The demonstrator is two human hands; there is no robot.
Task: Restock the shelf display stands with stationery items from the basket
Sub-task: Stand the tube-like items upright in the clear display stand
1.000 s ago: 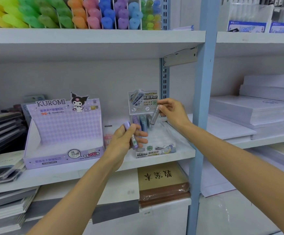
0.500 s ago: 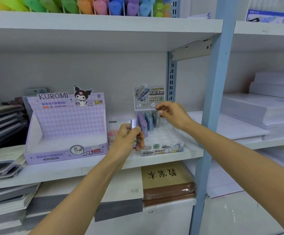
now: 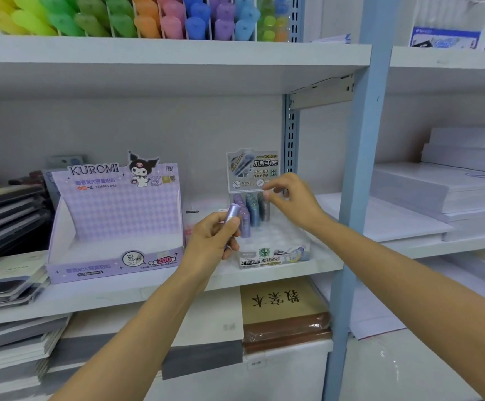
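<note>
**A:** White shelf board point(image 3: 148, 287) first: what differs on it from a second ago?

**B:** The grey tube point(image 3: 264, 208). It was tilted in the right hand point(image 3: 293, 204) above the display stand point(image 3: 273, 253). Now it stands upright in the stand's right-hand row, beside a blue row and a purple row.

**A:** And the other hand?

**B:** The left hand point(image 3: 215, 241) had its purple tube point(image 3: 233, 212) slanting downward. Now the tube's end sticks up out of the fist, in front of the stand's purple row.

**A:** What else is around?

**B:** A lilac Kuromi box point(image 3: 114, 227) sits just left of the stand on the same board. Bright highlighters point(image 3: 148, 21) fill the shelf above. A blue post point(image 3: 362, 169) rises at the right, with white paper stacks point(image 3: 437, 192) beyond it. Dark notebooks point(image 3: 4, 212) are piled at the far left.

**A:** How are the hands gripping?

**B:** The left fingers are curled round the purple tube, with the thumb across it. The right thumb and forefinger are close together at the grey tube's top, and the other fingers are loosely bent. It is blurred there, so I cannot tell whether they pinch the tube or have let go.
</note>
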